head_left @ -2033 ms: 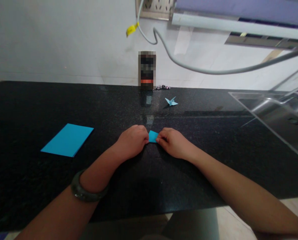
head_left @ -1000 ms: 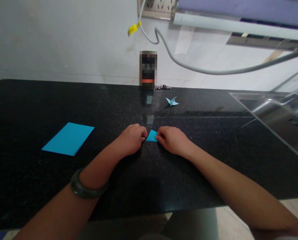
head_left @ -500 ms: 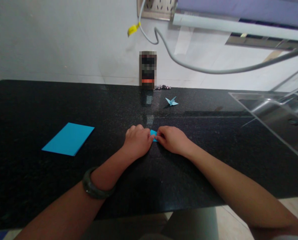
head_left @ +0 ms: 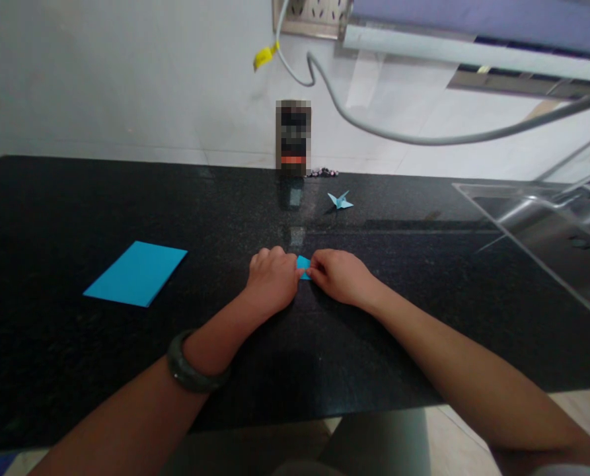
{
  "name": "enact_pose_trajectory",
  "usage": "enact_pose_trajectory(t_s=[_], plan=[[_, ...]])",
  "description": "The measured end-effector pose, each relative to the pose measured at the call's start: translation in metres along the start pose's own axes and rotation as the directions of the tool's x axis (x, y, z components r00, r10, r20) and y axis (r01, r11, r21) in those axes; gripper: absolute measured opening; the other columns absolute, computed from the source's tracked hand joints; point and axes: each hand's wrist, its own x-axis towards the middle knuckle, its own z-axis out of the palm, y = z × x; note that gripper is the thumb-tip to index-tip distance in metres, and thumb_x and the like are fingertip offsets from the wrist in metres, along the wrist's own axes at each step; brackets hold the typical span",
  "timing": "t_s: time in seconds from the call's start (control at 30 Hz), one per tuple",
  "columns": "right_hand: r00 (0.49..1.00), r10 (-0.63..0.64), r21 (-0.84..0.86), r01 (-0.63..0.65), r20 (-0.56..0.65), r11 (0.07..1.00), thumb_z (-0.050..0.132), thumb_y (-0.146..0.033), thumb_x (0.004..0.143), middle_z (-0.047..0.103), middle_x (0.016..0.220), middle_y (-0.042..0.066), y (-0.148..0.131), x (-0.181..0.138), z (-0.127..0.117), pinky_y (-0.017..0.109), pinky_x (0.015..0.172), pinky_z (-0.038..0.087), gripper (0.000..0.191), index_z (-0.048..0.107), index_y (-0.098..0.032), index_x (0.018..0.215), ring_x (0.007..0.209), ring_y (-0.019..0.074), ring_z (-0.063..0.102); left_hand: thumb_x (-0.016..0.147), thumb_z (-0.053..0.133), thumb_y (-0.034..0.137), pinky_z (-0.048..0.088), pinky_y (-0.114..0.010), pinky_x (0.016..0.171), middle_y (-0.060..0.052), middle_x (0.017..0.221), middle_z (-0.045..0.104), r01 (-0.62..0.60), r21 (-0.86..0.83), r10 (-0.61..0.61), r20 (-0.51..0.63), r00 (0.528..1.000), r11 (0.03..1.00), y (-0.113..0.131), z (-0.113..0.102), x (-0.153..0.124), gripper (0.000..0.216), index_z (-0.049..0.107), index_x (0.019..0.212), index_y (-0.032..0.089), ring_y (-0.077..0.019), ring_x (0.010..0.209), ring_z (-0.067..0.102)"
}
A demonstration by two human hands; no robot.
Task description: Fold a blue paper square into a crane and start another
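A small folded piece of blue paper (head_left: 303, 264) lies on the dark counter between my two hands, largely covered by them. My left hand (head_left: 273, 279) is closed on its left side, with the thumb on the paper and the other fingers curled over. From the right, my right hand (head_left: 343, 276) pinches the paper's other side between thumb and fingertips. The two thumbs almost meet over it. Beyond my hands stands a light blue origami crane (head_left: 341, 201). Off to the left lie blue paper sheets (head_left: 137, 273), seemingly a thin stack.
A phone-like upright object (head_left: 293, 137), blurred out, leans against the wall, with a beaded string (head_left: 323, 173) beside it. A steel sink (head_left: 547, 231) is set in the counter (head_left: 215, 218) at right. A grey cable (head_left: 413, 140) hangs in front of the wall.
Both hands stay at the blue paper in nearly the same pose. The left thumb has shifted very slightly; the view has moved a touch.
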Motion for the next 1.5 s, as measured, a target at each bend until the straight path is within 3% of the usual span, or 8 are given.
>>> enact_pose_trajectory(t_s=[0.17,0.33,0.57,0.77,0.93,1.23,1.5], plan=[[1.000,0.017,0.000,-0.017,0.019,1.000,0.049,-0.033,0.082,0.065,0.083,0.004,0.000,0.000,-0.002,0.025,0.058,0.034,0.015,0.057,-0.020,0.085,0.073,0.0173,0.059,0.087,0.040,0.028,0.039,-0.036,0.079,-0.011,0.091,0.056,-0.016,-0.052,0.017,0.021,1.000,0.999,-0.008,-0.002,0.002,0.022,0.056,0.091,0.014,-0.0237,0.089,0.052],[1.000,0.004,-0.021,-0.004,0.026,1.000,0.048,-0.032,0.082,0.065,0.084,0.003,0.001,0.001,-0.002,0.025,0.059,0.033,0.014,0.056,-0.021,0.086,0.075,0.0178,0.059,0.083,0.040,0.014,0.040,-0.030,0.072,-0.007,0.088,0.054,0.069,-0.194,-0.075,-0.027,0.997,0.979,-0.019,-0.007,0.003,0.014,0.050,0.092,0.017,-0.0183,0.083,0.053],[1.000,-0.018,-0.033,0.018,0.023,0.999,0.046,-0.032,0.083,0.065,0.084,0.004,0.002,0.001,-0.001,0.026,0.058,0.033,0.016,0.056,-0.020,0.086,0.076,0.0190,0.060,0.088,0.034,0.025,0.040,-0.033,0.080,-0.006,0.086,0.054,-0.050,-0.211,0.057,0.027,0.998,0.976,-0.020,-0.006,0.003,0.022,0.055,0.091,0.019,-0.0196,0.086,0.053],[0.999,-0.025,-0.038,0.026,0.022,0.999,0.043,-0.030,0.084,0.066,0.086,0.006,0.002,0.002,0.001,0.026,0.061,0.035,0.017,0.056,-0.019,0.085,0.078,0.0195,0.060,0.084,0.040,0.019,0.040,-0.033,0.082,-0.006,0.087,0.056,-0.075,-0.254,0.105,0.108,0.989,0.964,-0.023,-0.012,0.004,0.023,0.062,0.090,0.022,-0.0196,0.088,0.053],[1.000,-0.015,-0.048,0.016,0.020,0.999,0.043,-0.031,0.084,0.066,0.087,0.006,0.001,0.001,0.002,0.027,0.061,0.036,0.018,0.056,-0.019,0.086,0.079,0.0201,0.061,0.081,0.045,0.021,0.040,-0.033,0.083,-0.006,0.091,0.059,-0.060,-0.281,0.100,0.129,0.987,0.958,-0.023,-0.015,0.005,0.020,0.064,0.088,0.020,-0.0204,0.091,0.054],[0.999,0.000,-0.072,0.003,0.042,0.997,0.041,-0.030,0.085,0.066,0.091,0.007,-0.001,0.001,0.000,0.027,0.064,0.038,0.020,0.056,-0.018,0.088,0.082,0.0205,0.061,0.083,0.046,0.034,0.040,-0.038,0.082,-0.007,0.089,0.060,-0.048,-0.196,0.066,0.083,0.994,0.979,-0.020,-0.007,0.005,0.023,0.064,0.088,0.021,-0.0234,0.089,0.053],[0.999,-0.007,-0.085,0.010,0.043,0.996,0.039,-0.030,0.085,0.066,0.089,0.008,-0.002,0.002,-0.001,0.028,0.064,0.039,0.021,0.056,-0.018,0.088,0.082,0.0217,0.062,0.085,0.042,0.034,0.039,-0.037,0.078,-0.008,0.091,0.059,-0.028,-0.097,0.035,0.067,0.997,0.995,-0.016,-0.004,0.004,0.026,0.063,0.088,0.020,-0.0238,0.089,0.053]])
